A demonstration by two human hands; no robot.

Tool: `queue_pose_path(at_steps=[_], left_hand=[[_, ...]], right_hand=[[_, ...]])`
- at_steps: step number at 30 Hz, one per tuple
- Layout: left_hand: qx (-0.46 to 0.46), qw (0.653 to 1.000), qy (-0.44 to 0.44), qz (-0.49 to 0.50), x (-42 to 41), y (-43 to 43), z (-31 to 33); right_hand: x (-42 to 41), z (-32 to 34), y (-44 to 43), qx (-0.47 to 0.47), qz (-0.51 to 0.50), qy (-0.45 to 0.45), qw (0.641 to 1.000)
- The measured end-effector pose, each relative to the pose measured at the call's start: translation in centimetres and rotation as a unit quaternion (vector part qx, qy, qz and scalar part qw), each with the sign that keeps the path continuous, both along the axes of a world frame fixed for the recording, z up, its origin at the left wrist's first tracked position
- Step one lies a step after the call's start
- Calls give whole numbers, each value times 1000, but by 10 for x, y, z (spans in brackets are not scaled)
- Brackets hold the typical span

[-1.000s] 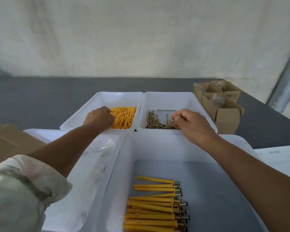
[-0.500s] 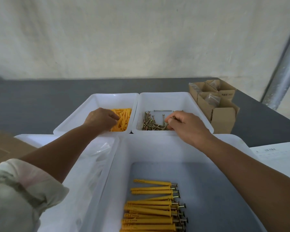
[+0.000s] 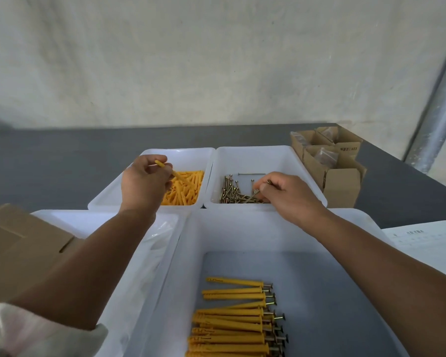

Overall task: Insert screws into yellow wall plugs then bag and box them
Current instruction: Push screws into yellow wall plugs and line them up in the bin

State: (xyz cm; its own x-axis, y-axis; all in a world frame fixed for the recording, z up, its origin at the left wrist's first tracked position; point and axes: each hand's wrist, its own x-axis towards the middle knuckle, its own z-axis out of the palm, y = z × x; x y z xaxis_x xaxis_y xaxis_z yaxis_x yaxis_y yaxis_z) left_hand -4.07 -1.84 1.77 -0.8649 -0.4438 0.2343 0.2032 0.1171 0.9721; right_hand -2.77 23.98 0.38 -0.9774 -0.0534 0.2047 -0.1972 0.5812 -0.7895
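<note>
Over the far-left tray, the left hand (image 3: 144, 181) is pinching one ribbed yellow plastic wall plug (image 3: 169, 169) between thumb and fingertips. It is holding it just above the loose heap of yellow plugs (image 3: 184, 190) in the white rectangular plastic tray (image 3: 180, 151). The plug is tilting with one end poking past the fingers, likely to keep an end free for a screw.

The right hand (image 3: 289, 194) is curling over the pile of brass-coloured metal screws (image 3: 231, 193) in the neighbouring white plastic tray (image 3: 255, 149). Its fingertips are gripping what looks like a single screw (image 3: 256, 193) low in the pile. Each hand is taking one part, probably so joining can follow directly.

Nearer the body, the large white plastic bin (image 3: 242, 228) is holding a neat row of finished yellow plugs with screw heads sticking out (image 3: 232, 325). All heads are pointing right, probably to ease counting and bagging.

Clear plastic bags (image 3: 160, 233) are lying in the left white tray (image 3: 101, 215). Open brown cardboard boxes (image 3: 341, 184) are standing far right on the dark grey table (image 3: 62, 161), apparently waiting for packing.
</note>
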Motion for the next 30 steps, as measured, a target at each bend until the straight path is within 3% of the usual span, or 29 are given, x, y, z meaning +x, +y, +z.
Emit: queue_pose_path(at_steps=[4,11,16,30], left_hand=[[178,982,-27,-49,0,1,4],[272,953,-101,-87,2,6,-4],[281,947,-117,-100,4,10,-5],[259,947,-116,-153,8,19,-4]], right_hand=[[-1,-1,0,-91,-15,9,996],[0,6,-7,-284,3,-22,959],[5,10,-10,-319,30,-33,947],[17,16,-18,-309,50,-52,948]])
